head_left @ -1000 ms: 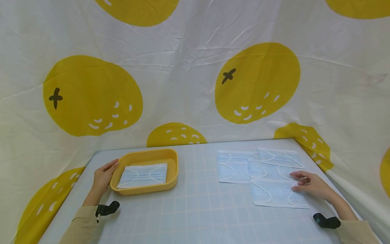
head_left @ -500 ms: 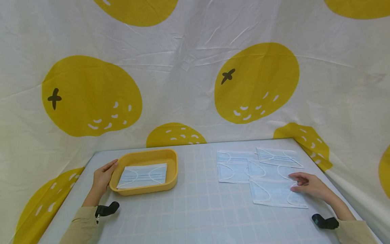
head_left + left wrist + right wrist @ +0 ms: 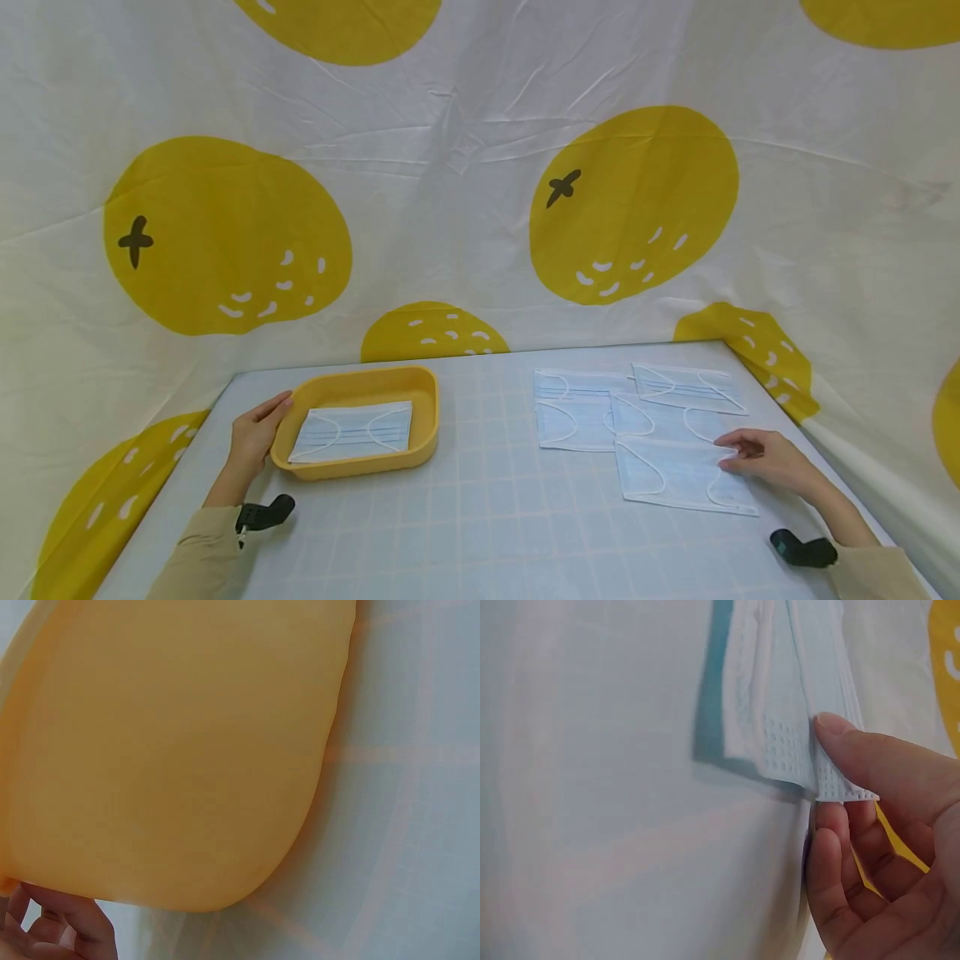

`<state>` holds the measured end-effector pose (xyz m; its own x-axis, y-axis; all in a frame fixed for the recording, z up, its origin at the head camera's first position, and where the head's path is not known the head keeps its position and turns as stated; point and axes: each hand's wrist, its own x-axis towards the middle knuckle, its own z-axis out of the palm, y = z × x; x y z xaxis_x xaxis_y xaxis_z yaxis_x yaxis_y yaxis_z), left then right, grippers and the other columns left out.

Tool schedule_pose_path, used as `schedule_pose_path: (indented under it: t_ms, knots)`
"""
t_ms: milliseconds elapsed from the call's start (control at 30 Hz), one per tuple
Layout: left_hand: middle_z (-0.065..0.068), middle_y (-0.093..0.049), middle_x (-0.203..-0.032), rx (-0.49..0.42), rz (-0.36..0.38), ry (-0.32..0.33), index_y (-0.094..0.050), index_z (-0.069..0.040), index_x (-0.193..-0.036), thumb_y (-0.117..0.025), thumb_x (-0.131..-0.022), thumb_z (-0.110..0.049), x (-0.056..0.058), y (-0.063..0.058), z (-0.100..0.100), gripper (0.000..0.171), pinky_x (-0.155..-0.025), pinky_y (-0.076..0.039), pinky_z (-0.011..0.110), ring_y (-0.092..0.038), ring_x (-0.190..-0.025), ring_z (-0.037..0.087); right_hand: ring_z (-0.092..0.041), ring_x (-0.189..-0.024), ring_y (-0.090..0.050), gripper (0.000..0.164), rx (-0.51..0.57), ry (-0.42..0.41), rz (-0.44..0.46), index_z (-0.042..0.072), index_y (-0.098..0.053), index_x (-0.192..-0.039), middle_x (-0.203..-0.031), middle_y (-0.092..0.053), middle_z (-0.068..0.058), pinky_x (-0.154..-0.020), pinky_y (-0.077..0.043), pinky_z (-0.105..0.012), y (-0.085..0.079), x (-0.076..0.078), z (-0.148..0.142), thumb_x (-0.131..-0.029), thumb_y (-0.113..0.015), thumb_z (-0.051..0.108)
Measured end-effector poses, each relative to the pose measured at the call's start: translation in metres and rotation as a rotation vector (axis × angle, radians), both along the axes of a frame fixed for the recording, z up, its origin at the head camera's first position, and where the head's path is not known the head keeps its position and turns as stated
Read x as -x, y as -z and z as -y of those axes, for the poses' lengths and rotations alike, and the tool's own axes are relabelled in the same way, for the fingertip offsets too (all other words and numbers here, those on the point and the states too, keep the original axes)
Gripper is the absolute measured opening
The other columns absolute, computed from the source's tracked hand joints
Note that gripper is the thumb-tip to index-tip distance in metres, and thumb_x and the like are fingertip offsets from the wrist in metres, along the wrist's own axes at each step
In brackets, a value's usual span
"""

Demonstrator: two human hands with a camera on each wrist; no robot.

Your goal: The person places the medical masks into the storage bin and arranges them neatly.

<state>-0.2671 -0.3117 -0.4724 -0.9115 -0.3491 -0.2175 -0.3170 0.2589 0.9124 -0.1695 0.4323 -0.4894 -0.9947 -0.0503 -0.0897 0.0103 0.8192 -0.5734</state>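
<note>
At the left of the table a yellow tray (image 3: 430, 442) has its left rim gripped by my left hand (image 3: 252, 433). Inside it lies a light blue pleated face mask (image 3: 348, 432) with white ear loops. The left wrist view is mostly filled by the tray's wall (image 3: 187, 750), with my fingers (image 3: 75, 919) at its lower left edge. On the right, my right hand (image 3: 768, 458) pinches the right edge of the nearest face mask (image 3: 675, 477). In the right wrist view, thumb and fingers have that mask's corner (image 3: 840, 776) between them, and its edge is lifted off the tablecloth.
Several other face masks overlap behind the pinched one, among them a left mask (image 3: 573, 423) and a far right mask (image 3: 686, 386). A pale checked cloth (image 3: 495, 517) covers the table. Behind hangs a white curtain (image 3: 465, 225) with yellow fruit prints.
The right fingers have closed slightly on the nearest mask's right edge, which is now raised a little. The left hand and the tray have stayed in place.
</note>
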Motion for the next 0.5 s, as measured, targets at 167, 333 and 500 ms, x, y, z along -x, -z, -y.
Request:
schedule_pose_path:
  t_ms: [167, 333, 500]
  knots:
    - [0.011, -0.039, -0.152, 0.008, 0.004, 0.002, -0.044, -0.011, -0.144, -0.052, -0.095, -0.046, 0.0003, 0.0013, 0.0003, 0.061, -0.071, -0.05, 0.004, -0.051, -0.112, 0.002, -0.005, -0.074, -0.048, 0.037, -0.048, -0.002, 0.026, 0.004, -0.069, -0.108, -0.093, -0.066, -0.004, -0.064, -0.044, -0.016, -0.0012, 0.0, -0.0031, -0.085, -0.072, 0.033]
    - [0.01, -0.039, -0.151, 0.01, -0.008, 0.005, -0.045, -0.011, -0.144, -0.053, -0.096, -0.045, 0.0001, 0.0005, 0.0003, 0.06, -0.071, -0.048, 0.003, -0.052, -0.112, -0.001, -0.003, -0.078, -0.052, 0.03, -0.027, -0.032, 0.048, 0.006, -0.07, -0.105, -0.102, -0.07, -0.007, -0.07, -0.047, -0.012, -0.0022, -0.0003, -0.0072, -0.089, -0.067, 0.031]
    - [0.01, -0.039, -0.151, 0.016, -0.007, 0.002, -0.045, -0.011, -0.144, -0.052, -0.096, -0.046, 0.0008, -0.0002, 0.0, 0.06, -0.071, -0.049, 0.003, -0.051, -0.122, 0.009, 0.0, -0.078, -0.055, 0.03, 0.012, -0.037, 0.04, 0.005, -0.07, -0.106, -0.102, -0.071, -0.008, -0.071, -0.049, -0.012, -0.002, -0.0004, -0.0102, -0.09, -0.067, 0.03]
